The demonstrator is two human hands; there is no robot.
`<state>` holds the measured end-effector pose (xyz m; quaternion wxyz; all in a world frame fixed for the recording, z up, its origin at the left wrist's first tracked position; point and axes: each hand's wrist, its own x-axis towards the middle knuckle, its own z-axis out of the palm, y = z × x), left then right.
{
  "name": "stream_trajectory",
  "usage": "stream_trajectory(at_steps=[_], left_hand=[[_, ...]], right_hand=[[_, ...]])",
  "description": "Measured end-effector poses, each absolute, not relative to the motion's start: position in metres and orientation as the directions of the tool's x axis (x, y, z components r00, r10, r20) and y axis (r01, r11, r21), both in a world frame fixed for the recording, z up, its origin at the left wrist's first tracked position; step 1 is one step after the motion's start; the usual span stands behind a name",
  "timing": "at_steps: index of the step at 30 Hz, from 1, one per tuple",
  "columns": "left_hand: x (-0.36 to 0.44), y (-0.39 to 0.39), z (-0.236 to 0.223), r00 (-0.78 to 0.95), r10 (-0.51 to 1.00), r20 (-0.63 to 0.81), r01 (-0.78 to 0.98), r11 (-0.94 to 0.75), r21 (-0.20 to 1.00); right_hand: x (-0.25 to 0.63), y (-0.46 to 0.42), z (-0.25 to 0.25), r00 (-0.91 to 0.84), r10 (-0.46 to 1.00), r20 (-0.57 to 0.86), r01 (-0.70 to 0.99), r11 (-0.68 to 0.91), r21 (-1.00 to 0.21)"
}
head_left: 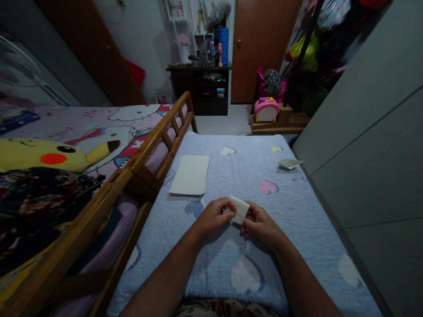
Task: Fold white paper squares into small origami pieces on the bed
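Over a blue heart-print bedsheet [307, 229], the left hand [216, 216] and right hand [261, 222] pinch a folded white paper [241, 210].
The bedsheet spreads beneath both hands and well ahead of them; to the left of the left hand runs a wooden bed rail [132, 169], with a yellow Pikachu plush [33, 154] past it. A stack of white paper sheets [190, 175] lies flat ahead of the left hand and a little to its left, apart from it. The left thumb and forefinger nip the folded white paper's left side, while the right hand's curled fingers grip its right edge, so it sits between the two; whether it touches the bedsheet I cannot tell. A pale folded piece [290, 164] rests ahead and to the right of the right hand, well apart.
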<state>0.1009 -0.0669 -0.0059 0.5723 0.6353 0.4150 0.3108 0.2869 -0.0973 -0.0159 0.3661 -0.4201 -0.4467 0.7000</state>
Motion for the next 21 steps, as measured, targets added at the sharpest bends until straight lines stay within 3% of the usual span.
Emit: stream_trajectory(at_steps=[12, 18, 21], left_hand=[[0.104, -0.072, -0.007, 0.463, 0.881, -0.097, 0.085, 0.064, 0.994], [0.111, -0.074, -0.013, 0.444, 0.891, -0.089, -0.161, 0.177, 0.971], [0.115, -0.075, -0.015, 0.433, 0.889, -0.147, -0.191, 0.250, 0.949]], right_hand=[[0.288, -0.095, -0.019, -0.390, 0.880, -0.272, -0.060, -0.319, -0.946], [0.284, -0.097, -0.018, -0.296, 0.916, -0.271, -0.153, -0.326, -0.933], [0.280, -0.099, -0.017, -0.241, 0.936, -0.256, -0.186, -0.304, -0.935]])
